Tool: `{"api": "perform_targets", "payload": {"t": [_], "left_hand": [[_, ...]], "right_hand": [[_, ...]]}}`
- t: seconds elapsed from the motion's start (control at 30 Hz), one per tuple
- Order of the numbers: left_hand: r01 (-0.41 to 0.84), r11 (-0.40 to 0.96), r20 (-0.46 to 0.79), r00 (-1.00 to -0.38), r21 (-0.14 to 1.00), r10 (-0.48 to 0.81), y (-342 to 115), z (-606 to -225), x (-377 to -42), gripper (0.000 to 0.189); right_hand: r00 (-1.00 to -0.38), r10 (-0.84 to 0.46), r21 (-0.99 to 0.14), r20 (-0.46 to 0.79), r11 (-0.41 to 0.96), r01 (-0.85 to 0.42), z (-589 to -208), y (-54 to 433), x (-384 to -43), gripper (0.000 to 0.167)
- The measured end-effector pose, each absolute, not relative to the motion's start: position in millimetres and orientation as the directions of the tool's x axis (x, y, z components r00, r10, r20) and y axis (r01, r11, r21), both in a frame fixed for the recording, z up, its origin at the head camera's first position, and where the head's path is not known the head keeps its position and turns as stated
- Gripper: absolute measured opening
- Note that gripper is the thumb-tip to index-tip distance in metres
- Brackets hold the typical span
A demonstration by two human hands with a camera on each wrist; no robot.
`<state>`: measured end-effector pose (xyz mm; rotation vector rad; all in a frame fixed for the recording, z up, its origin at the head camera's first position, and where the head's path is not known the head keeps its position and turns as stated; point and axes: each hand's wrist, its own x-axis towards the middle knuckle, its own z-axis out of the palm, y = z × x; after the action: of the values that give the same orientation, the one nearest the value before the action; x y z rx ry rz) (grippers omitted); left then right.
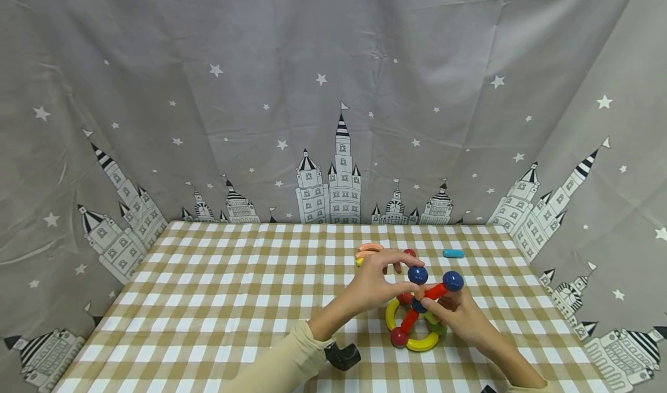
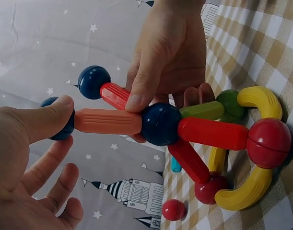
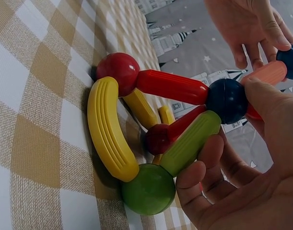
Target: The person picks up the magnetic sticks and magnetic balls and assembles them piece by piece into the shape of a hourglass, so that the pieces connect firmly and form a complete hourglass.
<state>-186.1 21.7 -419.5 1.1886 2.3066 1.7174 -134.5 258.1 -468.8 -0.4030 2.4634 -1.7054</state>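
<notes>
Here, just past your cream sleeves, your right hand pinches the lower end of a straight, ridged orange stick between thumb and finger, other fingers curled beside a straight green stick. Just above that grip, your left hand holds a glossy dark blue ball at the stick's top between thumb and forefinger, its remaining fingers loosely bent around nothing.

Directly below the right grip, a second dark blue ball joins orange stick, green stick and two straight red legs. These spread down to a ring of curved yellow sticks, two red balls and a green ball, apparently resting on checked cloth. A red arm slants past your right thumb, inner joint hidden, to a third dark blue ball.

The pieces seem merely butted together: a sideways tug by your left hand could part the orange stick from either ball, and a bump from your right could drop the overhanging arm.

Beyond the left grip lie a loose red ball and curved orange sticks; beyond the right, a bright blue stick. Farthest hangs a grey castle-print curtain.
</notes>
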Motion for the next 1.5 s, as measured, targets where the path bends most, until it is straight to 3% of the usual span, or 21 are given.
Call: {"api": "perform_targets", "payload": {"t": [0.67,1.5], "left_hand": [[0.501,0.091,0.374,-0.743,0.861,0.556,22,-421,-180,0.034],[0.565,0.069,0.461,-0.732,0.822,0.501,26,-429,-175,0.036]], "right_hand": [[-0.952,-0.288,-0.924,0.101,0.329,-0.197,-473,260,-135,0.029],[-0.957,-0.29,-0.935,-0.007,0.34,-0.097,-471,259,-133,0.039]]}}
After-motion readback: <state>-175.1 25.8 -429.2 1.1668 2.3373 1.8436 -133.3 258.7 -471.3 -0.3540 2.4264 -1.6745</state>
